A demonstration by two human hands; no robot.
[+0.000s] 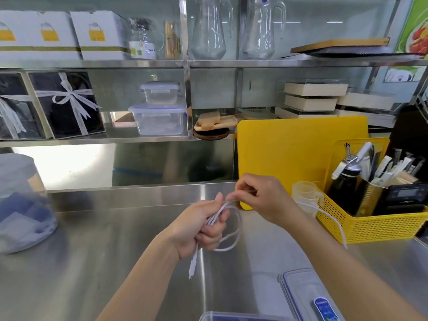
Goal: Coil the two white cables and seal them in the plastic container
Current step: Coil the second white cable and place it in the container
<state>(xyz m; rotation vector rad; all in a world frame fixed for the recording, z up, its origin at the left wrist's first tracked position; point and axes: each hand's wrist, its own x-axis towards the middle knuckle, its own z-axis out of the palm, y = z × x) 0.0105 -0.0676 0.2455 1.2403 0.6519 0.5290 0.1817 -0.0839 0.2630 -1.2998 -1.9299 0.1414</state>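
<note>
Glossy steel counter (115,262); perforated yellow plastic basket (375,225); smooth cable (231,245).

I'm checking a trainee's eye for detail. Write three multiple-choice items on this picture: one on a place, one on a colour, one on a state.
1. Where is the basket?
A. on the counter, at the right
B. on the top shelf
C. in the left hand

2. What colour is the cutting board behind the hands?
A. blue
B. yellow
C. black

3. What is the state of the cable?
A. flat on the counter
B. sealed in a container
C. partly looped in the left hand

Answers: A, the basket sits on the counter at the right; B, the cutting board is yellow; C, the left hand grips loops of the cable while the right hand pinches it.
</note>
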